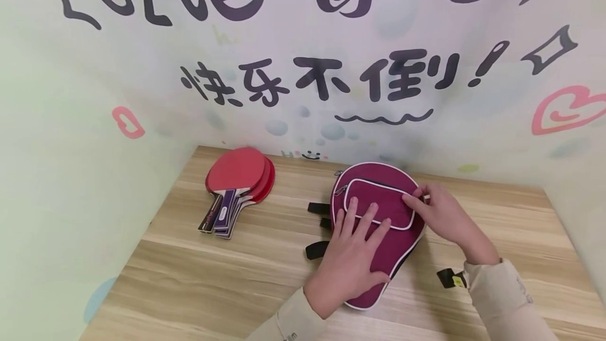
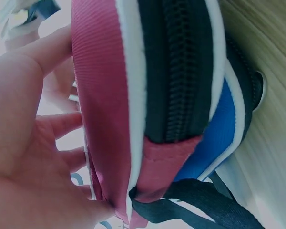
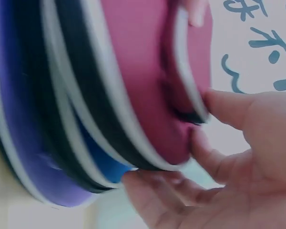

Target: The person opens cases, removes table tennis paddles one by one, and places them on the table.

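Head view bright; wrist views hazy, right one blurred.

The maroon bag (image 1: 400,241) is matt cloth with a fine ribbed weave, edged in soft-looking white piping (image 2: 131,62). Its black zip (image 2: 181,71) has ridged teeth that look like plastic, and a pull (image 1: 341,190) glints like metal. The blue bag (image 2: 212,129) looks like similar matt cloth; the black strap (image 2: 195,198) is woven webbing. The table (image 1: 189,278) shows smooth wood grain with a soft sheen. The red bats (image 1: 236,170) have smooth faces, seemingly rubber. The sleeve (image 1: 499,288) is smooth cloth.
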